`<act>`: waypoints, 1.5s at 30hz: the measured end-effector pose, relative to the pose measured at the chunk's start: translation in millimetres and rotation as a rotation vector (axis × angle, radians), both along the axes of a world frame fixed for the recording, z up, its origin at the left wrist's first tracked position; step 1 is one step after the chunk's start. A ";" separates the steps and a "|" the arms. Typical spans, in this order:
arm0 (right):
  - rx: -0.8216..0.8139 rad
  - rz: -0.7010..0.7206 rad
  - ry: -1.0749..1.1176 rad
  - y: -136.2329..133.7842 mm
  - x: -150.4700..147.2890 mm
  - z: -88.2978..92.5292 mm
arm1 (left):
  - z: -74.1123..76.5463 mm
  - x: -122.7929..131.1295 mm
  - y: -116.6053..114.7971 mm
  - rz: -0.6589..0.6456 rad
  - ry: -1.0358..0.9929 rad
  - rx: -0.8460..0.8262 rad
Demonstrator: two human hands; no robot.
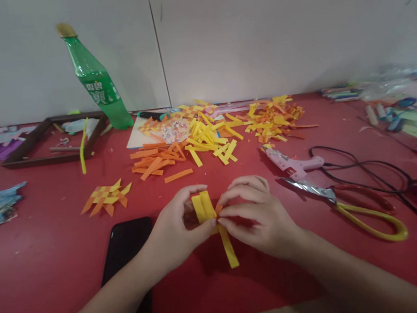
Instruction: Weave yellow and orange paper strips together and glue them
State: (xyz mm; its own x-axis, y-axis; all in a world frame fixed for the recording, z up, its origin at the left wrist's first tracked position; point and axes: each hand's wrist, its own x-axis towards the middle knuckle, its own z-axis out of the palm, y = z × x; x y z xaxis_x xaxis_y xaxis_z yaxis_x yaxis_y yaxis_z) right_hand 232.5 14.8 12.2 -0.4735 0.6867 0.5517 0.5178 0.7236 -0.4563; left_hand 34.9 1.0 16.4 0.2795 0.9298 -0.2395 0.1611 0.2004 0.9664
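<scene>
Between my two hands are folded yellow paper strips (203,206), with one yellow end hanging down toward the table. My left hand (180,224) grips the yellow strips between thumb and fingers. The fingertips of my right hand (259,215) pinch an orange paper strip (218,207) against the yellow ones; most of the orange piece is hidden. To the left lies a woven yellow-and-orange paper fish (106,198). Loose orange strips (154,161) and yellow strips (207,137) are heaped beyond my hands.
Scissors (328,194) and a pink glue gun (293,163) with a black cord lie at right. A black phone (129,251) rests beside my left forearm. At the back left stand a green bottle (96,83) and a brown frame (17,144). More woven pieces (276,116) are piled near the wall.
</scene>
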 end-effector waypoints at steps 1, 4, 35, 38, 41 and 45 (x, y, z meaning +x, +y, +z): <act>0.004 0.000 -0.004 0.1 -0.1 -0.6 | -0.2 0.1 -0.2 0.001 -0.005 0.002; 0.010 0.018 -0.012 0.2 -0.2 -2.0 | -0.6 0.3 -0.8 0.002 -0.024 -0.004; 0.052 0.140 -0.002 0.8 -1.1 -0.9 | 3.0 0.8 -1.0 -0.051 -0.030 -0.025; 0.041 0.144 0.009 1.0 -1.1 -0.6 | 2.9 0.7 -0.5 -0.052 -0.032 -0.023; 0.045 0.138 0.027 0.2 -2.5 -0.5 | 3.5 1.0 0.0 -0.048 -0.025 -0.027; 0.051 0.117 0.046 -1.4 -5.2 -0.9 | 4.2 1.3 0.0 -0.047 -0.020 -0.033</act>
